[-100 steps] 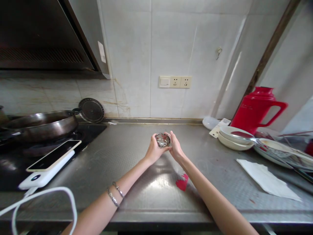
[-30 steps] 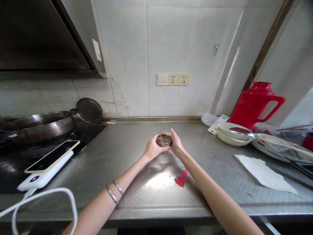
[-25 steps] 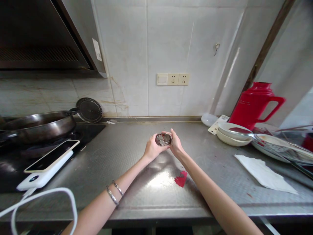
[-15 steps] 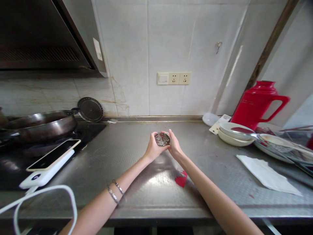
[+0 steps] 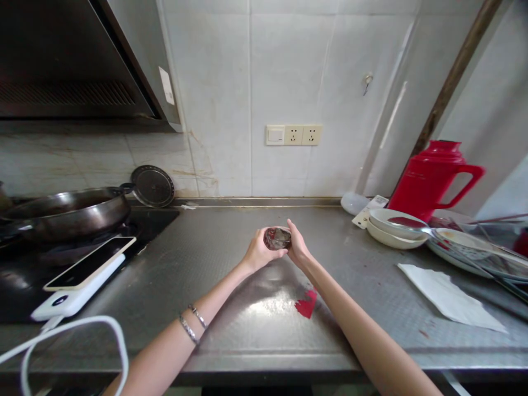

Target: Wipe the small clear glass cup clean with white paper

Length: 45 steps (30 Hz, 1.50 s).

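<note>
Left hand (image 5: 260, 251) and right hand (image 5: 298, 247) clasp a round object (image 5: 277, 238), its glossy face toward me; I cannot discern its long axis.

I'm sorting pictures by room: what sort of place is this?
A kitchen, probably in a home: a wide metal pan sits on a black stove under what looks like a range hood, and stacked bowls stand by a red flask.

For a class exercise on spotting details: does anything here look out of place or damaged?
Yes. The phone lies on a white device at the edge of the cooktop, near the pan, an odd spot for electronics. A red patch on the counter is jagged, as if torn. Brownish streaks mark the wall.
</note>
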Motion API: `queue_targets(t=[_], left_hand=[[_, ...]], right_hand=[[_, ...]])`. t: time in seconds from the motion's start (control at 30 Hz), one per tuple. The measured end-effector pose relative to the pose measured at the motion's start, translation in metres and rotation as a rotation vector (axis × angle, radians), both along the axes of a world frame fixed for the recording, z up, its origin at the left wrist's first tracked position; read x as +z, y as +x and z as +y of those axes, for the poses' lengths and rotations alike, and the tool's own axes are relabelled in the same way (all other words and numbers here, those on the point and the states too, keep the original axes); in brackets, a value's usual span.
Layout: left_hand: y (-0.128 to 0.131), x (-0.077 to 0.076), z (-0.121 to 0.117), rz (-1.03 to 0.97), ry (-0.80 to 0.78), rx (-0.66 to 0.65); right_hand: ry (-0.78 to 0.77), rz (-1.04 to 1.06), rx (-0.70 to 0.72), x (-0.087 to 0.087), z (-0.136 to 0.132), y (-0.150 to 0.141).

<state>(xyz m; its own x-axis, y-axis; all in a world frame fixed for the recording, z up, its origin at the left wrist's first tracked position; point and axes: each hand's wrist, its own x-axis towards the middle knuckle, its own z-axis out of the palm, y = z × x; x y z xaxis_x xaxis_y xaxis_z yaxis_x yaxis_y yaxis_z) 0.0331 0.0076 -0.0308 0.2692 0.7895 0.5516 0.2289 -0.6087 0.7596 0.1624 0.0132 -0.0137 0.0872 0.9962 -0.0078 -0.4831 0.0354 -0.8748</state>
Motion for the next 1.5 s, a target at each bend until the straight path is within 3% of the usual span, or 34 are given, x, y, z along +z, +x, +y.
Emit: queue_targets(t=[0.37, 0.47, 0.63, 0.7, 0.97, 1.2, 1.37, 1.5], left_hand=[[0.002, 0.005, -0.006, 0.041, 0.112, 0.300], [0.002, 0.003, -0.005, 0.008, 0.058, 0.235], [0.001, -0.003, -0.004, -0.005, -0.064, -0.041], [0.001, -0.004, -0.004, -0.007, -0.084, -0.096], [0.001, 0.001, -0.004, -0.064, -0.128, -0.043], [0.006, 0.001, -0.008, -0.037, -0.044, 0.173], [0.003, 0.000, -0.003, -0.032, -0.046, 0.248], [-0.002, 0.001, 0.001, -0.063, -0.100, 0.222]], right_hand=[[0.172, -0.175, -0.059, -0.006, -0.003, -0.012], [0.139, -0.153, -0.069, -0.004, -0.005, -0.012], [0.056, -0.101, -0.073, -0.003, -0.003, -0.004], [0.067, -0.125, -0.059, -0.004, -0.001, 0.001], [0.095, -0.130, -0.065, -0.009, 0.005, 0.002], [0.128, -0.094, -0.108, -0.011, 0.005, -0.006], [0.118, -0.115, -0.082, -0.005, -0.002, -0.011], [0.092, -0.152, -0.090, 0.002, -0.010, -0.010]])
